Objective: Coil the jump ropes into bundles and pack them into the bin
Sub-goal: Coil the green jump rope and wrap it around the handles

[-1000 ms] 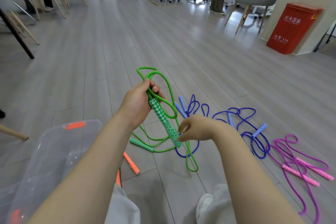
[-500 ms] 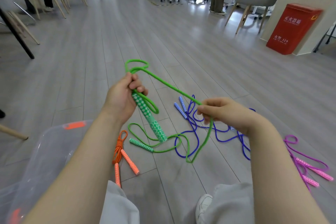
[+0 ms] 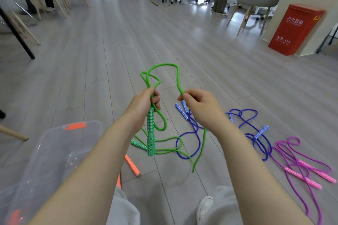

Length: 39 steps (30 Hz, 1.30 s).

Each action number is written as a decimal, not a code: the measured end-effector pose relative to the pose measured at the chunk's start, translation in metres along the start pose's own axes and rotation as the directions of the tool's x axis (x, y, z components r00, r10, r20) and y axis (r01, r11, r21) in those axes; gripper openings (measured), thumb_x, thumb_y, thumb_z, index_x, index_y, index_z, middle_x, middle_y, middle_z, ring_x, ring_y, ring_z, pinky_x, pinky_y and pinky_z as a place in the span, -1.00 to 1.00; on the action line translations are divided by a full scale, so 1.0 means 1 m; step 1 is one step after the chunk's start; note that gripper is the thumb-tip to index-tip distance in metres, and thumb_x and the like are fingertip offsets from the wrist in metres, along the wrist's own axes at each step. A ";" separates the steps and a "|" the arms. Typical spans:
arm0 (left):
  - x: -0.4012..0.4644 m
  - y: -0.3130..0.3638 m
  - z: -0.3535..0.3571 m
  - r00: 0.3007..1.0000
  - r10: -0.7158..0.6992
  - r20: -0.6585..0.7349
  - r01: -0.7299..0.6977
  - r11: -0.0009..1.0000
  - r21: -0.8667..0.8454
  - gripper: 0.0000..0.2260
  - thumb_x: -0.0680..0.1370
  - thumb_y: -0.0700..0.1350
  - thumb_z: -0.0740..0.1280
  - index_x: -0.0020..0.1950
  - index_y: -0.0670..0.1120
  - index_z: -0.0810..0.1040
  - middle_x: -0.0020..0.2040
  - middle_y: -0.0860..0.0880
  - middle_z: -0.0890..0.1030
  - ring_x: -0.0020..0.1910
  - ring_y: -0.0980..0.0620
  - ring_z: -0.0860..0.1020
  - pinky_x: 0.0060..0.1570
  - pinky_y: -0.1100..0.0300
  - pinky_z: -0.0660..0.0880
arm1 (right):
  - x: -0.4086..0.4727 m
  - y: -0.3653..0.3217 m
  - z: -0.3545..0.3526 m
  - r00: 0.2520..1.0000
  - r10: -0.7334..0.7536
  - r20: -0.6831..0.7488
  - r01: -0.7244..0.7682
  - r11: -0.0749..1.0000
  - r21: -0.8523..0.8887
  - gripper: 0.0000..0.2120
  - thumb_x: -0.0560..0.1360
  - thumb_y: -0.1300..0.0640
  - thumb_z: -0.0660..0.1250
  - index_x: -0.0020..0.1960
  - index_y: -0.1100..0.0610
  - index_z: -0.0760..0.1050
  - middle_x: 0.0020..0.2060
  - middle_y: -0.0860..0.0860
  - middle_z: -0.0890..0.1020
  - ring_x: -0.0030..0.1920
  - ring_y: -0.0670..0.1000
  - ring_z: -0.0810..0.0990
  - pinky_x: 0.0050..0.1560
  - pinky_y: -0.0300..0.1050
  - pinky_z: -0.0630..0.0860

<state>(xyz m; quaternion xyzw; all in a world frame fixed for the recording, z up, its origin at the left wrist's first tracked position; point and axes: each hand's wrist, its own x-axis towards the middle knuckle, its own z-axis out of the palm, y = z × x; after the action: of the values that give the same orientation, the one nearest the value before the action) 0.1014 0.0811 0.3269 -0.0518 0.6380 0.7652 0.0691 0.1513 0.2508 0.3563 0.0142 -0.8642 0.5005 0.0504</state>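
My left hand (image 3: 144, 105) grips the top of a green patterned handle (image 3: 151, 134) together with a few loops of the green jump rope (image 3: 165, 68). The handle hangs down from my fist. My right hand (image 3: 199, 105) pinches the same green cord just right of the left hand, and a tall loop arches between the two. The rest of the cord trails to the floor, where the second green handle (image 3: 138, 144) lies. A clear plastic bin (image 3: 54, 153) with orange latches stands at the lower left.
Blue ropes (image 3: 245, 124) lie tangled on the floor right of my hands, pink-purple ropes (image 3: 301, 162) further right. An orange handle (image 3: 132, 164) lies by my knee. A red box (image 3: 294, 29), chairs and table legs stand around the wooden floor.
My right hand has carried the green cord up and leftward to the left hand, forming a new tall loop. The left hand kept its hold on the handle.
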 end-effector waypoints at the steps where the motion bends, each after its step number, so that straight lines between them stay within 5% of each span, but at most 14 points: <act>1: 0.000 -0.001 0.001 1.000 -0.003 0.024 0.003 1.000 0.024 -0.76 0.66 -0.07 0.12 -0.14 -0.12 0.43 -0.46 0.04 0.37 -0.43 0.02 0.41 -0.17 0.08 0.41 | 0.000 0.001 0.002 1.000 0.004 0.006 -0.004 1.000 -0.011 -0.78 0.59 0.09 0.21 -0.10 0.01 0.62 -0.47 -0.10 0.39 -0.46 -0.12 0.29 -0.32 -0.17 0.28; 6: -0.007 -0.005 0.005 0.982 0.012 0.190 -0.035 0.992 0.123 -0.68 0.59 0.15 0.20 -0.09 -0.11 0.47 -0.40 0.05 0.41 -0.32 -0.01 0.44 -0.05 0.03 0.42 | -0.001 0.003 0.010 0.998 -0.003 0.058 0.009 0.994 -0.109 -0.79 0.58 0.04 0.20 -0.12 -0.03 0.60 -0.36 0.01 0.55 -0.38 -0.08 0.40 -0.27 -0.13 0.38; 11: -0.019 -0.005 0.013 0.961 0.079 0.266 -0.150 0.954 0.259 -0.74 0.62 0.06 0.25 -0.09 -0.12 0.49 -0.31 0.04 0.53 -0.25 0.04 0.50 -0.13 0.19 0.48 | -0.009 0.000 0.012 0.986 -0.030 0.164 0.064 0.977 -0.203 -0.77 0.60 0.07 0.19 -0.08 0.01 0.61 -0.42 -0.10 0.52 -0.43 -0.17 0.40 -0.37 -0.31 0.33; 18: -0.020 -0.007 0.015 0.978 0.070 0.197 -0.126 0.950 0.287 -0.80 0.65 -0.03 0.22 -0.08 -0.10 0.50 -0.33 0.05 0.52 -0.29 0.10 0.52 -0.12 0.21 0.49 | -0.010 -0.002 0.010 0.986 0.000 0.164 0.044 0.964 -0.263 -0.77 0.61 0.04 0.18 -0.04 -0.03 0.62 -0.39 -0.13 0.52 -0.41 -0.18 0.42 -0.39 -0.29 0.32; 22: -0.018 -0.009 0.015 0.990 0.046 0.131 -0.086 0.944 0.320 -0.78 0.66 -0.06 0.18 -0.12 -0.09 0.49 -0.27 0.00 0.54 -0.25 0.02 0.51 0.00 0.05 0.49 | -0.010 -0.002 0.011 0.980 0.024 0.198 0.040 0.950 -0.310 -0.78 0.61 -0.02 0.20 -0.08 -0.05 0.59 -0.44 -0.10 0.42 -0.42 -0.14 0.36 -0.42 -0.28 0.26; 26: -0.008 0.003 0.001 0.998 -0.032 0.045 0.033 0.999 -0.009 -0.77 0.68 -0.11 0.13 -0.14 -0.09 0.45 -0.21 -0.02 0.68 -0.25 0.00 0.60 -0.12 0.03 0.57 | -0.006 0.006 -0.006 0.964 0.091 0.251 -0.021 0.962 -0.272 -0.74 0.58 -0.07 0.23 -0.14 0.01 0.60 -0.45 -0.10 0.41 -0.42 -0.10 0.35 -0.30 -0.16 0.33; 29: 0.008 0.020 -0.030 0.990 -0.072 -0.125 0.011 0.900 -0.435 -0.72 0.69 -0.12 0.07 -0.21 -0.07 0.37 -0.44 0.04 0.56 -0.36 0.07 0.62 -0.16 0.03 0.59 | -0.002 0.016 -0.034 0.974 0.148 0.170 -0.100 0.960 -0.262 -0.71 0.55 -0.10 0.29 -0.15 0.09 0.61 -0.46 -0.07 0.36 -0.44 -0.07 0.31 -0.33 -0.16 0.30; 31: 0.016 0.025 -0.050 0.953 -0.085 -0.289 -0.082 0.849 -0.521 -0.73 0.68 -0.14 0.05 -0.22 -0.04 0.32 -0.52 0.09 0.43 -0.46 0.12 0.55 -0.20 0.08 0.53 | -0.001 0.024 -0.049 0.981 0.172 0.091 -0.145 0.959 -0.245 -0.68 0.53 -0.11 0.33 -0.14 0.14 0.61 -0.47 -0.05 0.34 -0.43 -0.05 0.29 -0.34 -0.15 0.27; 34: 0.014 0.020 -0.052 0.916 0.039 -0.400 -0.151 0.956 -0.253 -0.76 0.67 -0.17 0.08 -0.19 -0.04 0.33 -0.50 0.08 0.39 -0.49 0.11 0.47 -0.28 0.18 0.47 | 0.000 0.027 -0.053 0.987 0.161 0.016 -0.153 0.960 -0.236 -0.72 0.55 -0.06 0.32 -0.11 0.16 0.60 -0.48 -0.07 0.34 -0.44 -0.06 0.29 -0.36 -0.16 0.26; 39: 0.000 0.009 -0.018 0.963 0.213 -0.164 -0.161 0.946 0.281 -0.79 0.64 -0.17 0.13 -0.18 -0.06 0.38 -0.32 -0.01 0.45 -0.38 0.01 0.45 -0.20 0.07 0.43 | -0.004 0.008 -0.036 0.987 0.107 0.122 -0.095 0.991 -0.099 -0.82 0.57 0.05 0.26 -0.07 0.10 0.60 -0.36 -0.03 0.43 -0.38 -0.07 0.33 -0.30 -0.18 0.31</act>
<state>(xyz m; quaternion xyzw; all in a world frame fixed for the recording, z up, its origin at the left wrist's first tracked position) 0.0996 0.0619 0.3326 -0.0545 0.7401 0.6676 -0.0596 0.1572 0.2861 0.3674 -0.0002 -0.8875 0.4599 -0.0296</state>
